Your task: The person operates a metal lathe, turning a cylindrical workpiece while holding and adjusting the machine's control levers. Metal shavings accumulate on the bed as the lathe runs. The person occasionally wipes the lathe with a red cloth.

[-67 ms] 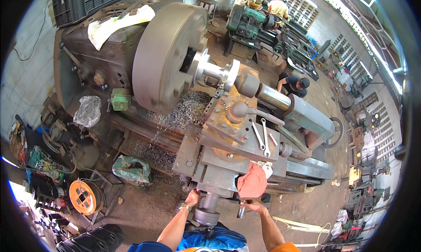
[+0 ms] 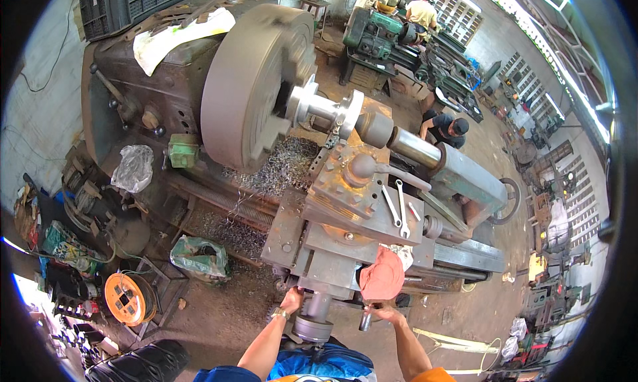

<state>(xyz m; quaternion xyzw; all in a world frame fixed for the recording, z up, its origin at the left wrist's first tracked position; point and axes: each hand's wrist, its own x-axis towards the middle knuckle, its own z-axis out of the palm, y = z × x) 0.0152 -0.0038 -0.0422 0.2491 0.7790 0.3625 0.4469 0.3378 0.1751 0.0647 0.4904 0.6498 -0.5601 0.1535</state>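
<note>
A large lathe fills the middle. Its big chuck, blurred at the jaws, bears a shiny flanged metal workpiece, which the tailstock supports at the other end. At the carriage front, my left hand has its fingers curled at the lower edge, on something I cannot make out. My right hand is closed on a short metal crank handle, below a red cloth. Between my hands a round cross-slide dial sticks out toward me.
Two wrenches lie on the slide beside the tool post. Metal chips heap under the chuck. An orange cable reel and a green-white bag stand at left. A person in black crouches behind the lathe; another is farther back.
The chuck has turned, with its blurred jaws now at a different angle. Both hands stay in place.
</note>
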